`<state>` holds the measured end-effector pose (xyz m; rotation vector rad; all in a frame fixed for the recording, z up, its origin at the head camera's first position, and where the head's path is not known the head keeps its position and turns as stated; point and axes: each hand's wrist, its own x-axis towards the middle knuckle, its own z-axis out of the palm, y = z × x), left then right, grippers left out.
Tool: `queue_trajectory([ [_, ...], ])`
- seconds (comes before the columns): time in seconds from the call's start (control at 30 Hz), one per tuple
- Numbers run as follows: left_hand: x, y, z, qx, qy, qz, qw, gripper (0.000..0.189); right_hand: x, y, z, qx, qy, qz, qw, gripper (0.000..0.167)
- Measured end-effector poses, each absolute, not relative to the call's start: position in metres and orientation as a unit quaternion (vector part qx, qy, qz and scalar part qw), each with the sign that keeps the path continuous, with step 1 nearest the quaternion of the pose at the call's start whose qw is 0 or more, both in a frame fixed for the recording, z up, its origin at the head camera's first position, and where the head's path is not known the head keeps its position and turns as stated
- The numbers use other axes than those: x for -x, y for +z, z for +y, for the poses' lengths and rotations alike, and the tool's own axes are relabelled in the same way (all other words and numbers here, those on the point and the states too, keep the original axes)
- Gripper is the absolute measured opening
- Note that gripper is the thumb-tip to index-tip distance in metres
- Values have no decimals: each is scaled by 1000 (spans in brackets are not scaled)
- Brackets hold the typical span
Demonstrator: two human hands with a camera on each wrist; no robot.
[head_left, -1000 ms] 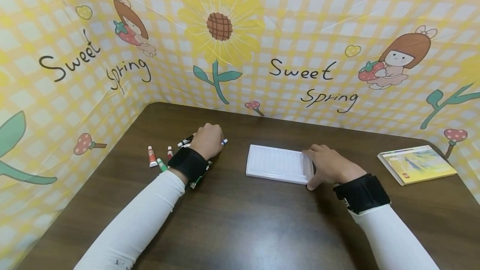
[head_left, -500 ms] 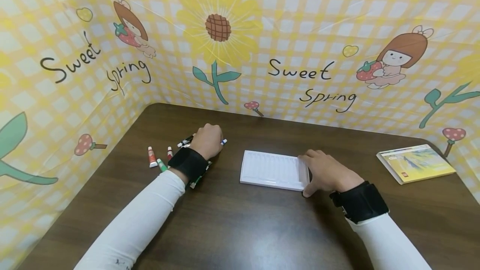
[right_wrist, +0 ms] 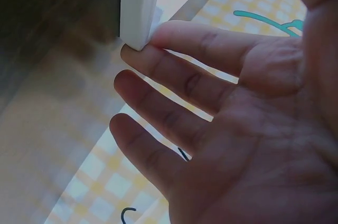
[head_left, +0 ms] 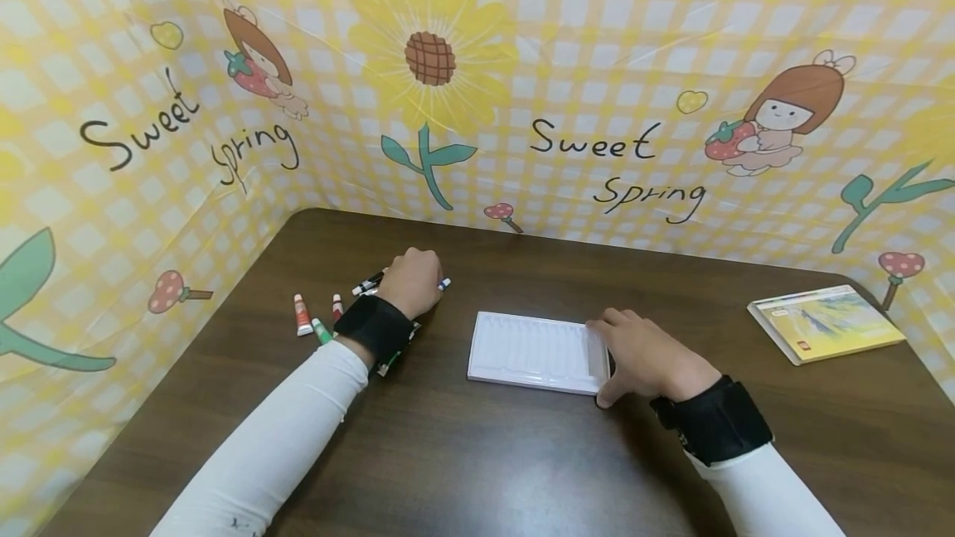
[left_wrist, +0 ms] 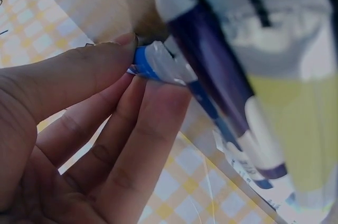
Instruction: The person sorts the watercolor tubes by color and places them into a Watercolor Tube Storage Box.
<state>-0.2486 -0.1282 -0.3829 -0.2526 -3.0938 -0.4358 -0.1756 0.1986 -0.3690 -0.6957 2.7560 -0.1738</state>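
Observation:
My left hand pinches a blue paint tube between thumb and fingers; in the head view only its white-and-blue end pokes out beyond the hand. Purple and yellow tubes fill the right of the left wrist view, blurred. My right hand holds a white grooved plastic tray by its right end, thumb at the near corner and fingers at the far one. Its fingertips meet the tray's corner in the right wrist view. The tray lies flat on the table.
Around my left wrist lie an orange-red tube, a dark red tube, a green tube and a black tube. A flat yellow box rests at the right. A checkered cloth walls the brown table.
My right hand has slid the tray toward me and slightly left. The left hand stays over the tubes, still pinching the blue one.

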Motion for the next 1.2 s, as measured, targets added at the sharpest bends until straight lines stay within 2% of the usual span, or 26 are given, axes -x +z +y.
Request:
queue_trajectory([
  [0.53,247,-384,-128,95,-143,-985,6,6,158,-376,197,246,-92,957,126,93],
  [0.73,241,-383,-123,111,-170,-979,7,6,158,-376,196,242,-93,957,135,93],
  [1.2,213,-354,-96,131,-231,-964,15,11,159,-374,199,239,-88,957,137,95],
])
